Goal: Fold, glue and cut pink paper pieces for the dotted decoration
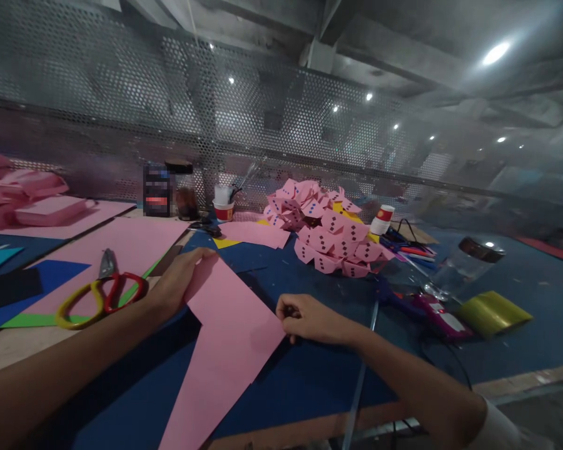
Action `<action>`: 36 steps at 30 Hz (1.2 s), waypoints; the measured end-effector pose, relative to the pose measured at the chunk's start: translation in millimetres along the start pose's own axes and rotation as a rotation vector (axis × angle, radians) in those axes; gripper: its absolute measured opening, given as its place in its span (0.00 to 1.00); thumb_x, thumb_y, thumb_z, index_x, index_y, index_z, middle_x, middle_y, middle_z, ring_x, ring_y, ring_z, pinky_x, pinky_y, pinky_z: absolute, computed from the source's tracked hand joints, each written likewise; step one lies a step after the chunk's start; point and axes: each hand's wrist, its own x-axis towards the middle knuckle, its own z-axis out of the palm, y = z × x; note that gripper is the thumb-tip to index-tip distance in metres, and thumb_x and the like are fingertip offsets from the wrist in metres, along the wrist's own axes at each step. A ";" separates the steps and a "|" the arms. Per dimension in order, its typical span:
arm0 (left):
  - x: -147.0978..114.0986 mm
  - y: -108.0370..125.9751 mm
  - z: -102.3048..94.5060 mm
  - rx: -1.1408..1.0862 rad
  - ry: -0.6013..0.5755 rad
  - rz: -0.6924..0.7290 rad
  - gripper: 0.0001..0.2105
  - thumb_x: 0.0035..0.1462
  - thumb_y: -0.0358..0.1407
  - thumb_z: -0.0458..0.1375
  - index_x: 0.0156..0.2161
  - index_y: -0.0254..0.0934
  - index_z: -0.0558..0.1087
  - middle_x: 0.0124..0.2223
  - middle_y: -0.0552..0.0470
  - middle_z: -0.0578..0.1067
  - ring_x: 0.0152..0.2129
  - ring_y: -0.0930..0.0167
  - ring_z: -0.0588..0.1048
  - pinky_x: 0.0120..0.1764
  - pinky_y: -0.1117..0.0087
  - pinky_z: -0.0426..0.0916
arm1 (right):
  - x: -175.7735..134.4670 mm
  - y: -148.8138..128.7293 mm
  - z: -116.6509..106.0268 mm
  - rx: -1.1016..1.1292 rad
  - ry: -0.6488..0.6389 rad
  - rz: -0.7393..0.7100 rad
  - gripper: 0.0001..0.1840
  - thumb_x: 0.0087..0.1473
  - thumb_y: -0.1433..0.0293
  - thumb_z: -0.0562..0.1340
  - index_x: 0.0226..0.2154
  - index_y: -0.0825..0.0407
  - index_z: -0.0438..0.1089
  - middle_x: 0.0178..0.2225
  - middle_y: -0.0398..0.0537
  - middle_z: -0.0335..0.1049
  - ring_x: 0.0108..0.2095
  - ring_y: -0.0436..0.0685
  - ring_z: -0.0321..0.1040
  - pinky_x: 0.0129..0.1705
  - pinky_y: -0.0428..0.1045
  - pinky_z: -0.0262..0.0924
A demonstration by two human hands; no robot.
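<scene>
A piece of pink paper (232, 331), cut with angled edges, is held up between both hands over the blue tabletop. My left hand (182, 278) grips its upper left corner, the fingers partly behind the sheet. At the right corner my right hand (304, 319) is closed, thumb and fingers pinching the edge. Left of my left forearm lie scissors (106, 294) with one yellow and one red handle, on pink and green paper. Beyond my right hand sits a heap of folded pink paper pieces (338, 237) with dark diamond marks.
To the right are a purple-and-blue tool (431, 312), a yellow roll (495, 312), a tilted clear jar (466, 265) and several pens (415, 252). Paper cups (224, 209) and a dark jar (186, 197) stand before the perforated metal screen (272, 119). Pink folded pieces (23, 194) lie far left.
</scene>
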 end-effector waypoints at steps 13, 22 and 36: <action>-10.4 1.0 -1.8 -0.138 -0.034 -0.066 0.11 0.45 0.44 0.61 0.30 0.38 0.74 0.25 0.54 0.76 0.21 0.67 0.74 0.22 0.71 0.65 | 0.4 3.9 4.2 -0.120 -0.056 -0.056 0.04 0.48 0.74 0.59 0.31 0.51 0.65 0.27 0.38 0.67 0.27 0.50 0.68 0.28 0.43 0.58; -12.0 2.5 -1.4 -0.165 -0.114 -0.073 0.15 0.49 0.48 0.63 0.32 0.37 0.76 0.24 0.53 0.77 0.18 0.69 0.74 0.20 0.72 0.65 | -4.4 -0.3 2.1 -0.181 -0.076 -0.064 0.05 0.48 0.75 0.60 0.31 0.52 0.68 0.29 0.40 0.70 0.31 0.51 0.67 0.30 0.44 0.57; -17.3 2.1 -0.1 -0.064 -0.269 0.010 0.16 0.42 0.45 0.74 0.33 0.37 0.80 0.29 0.50 0.81 0.21 0.68 0.76 0.23 0.72 0.66 | 0.4 -1.1 -3.5 -0.062 -0.041 -0.079 0.04 0.56 0.69 0.62 0.33 0.53 0.69 0.28 0.40 0.68 0.30 0.51 0.65 0.32 0.45 0.58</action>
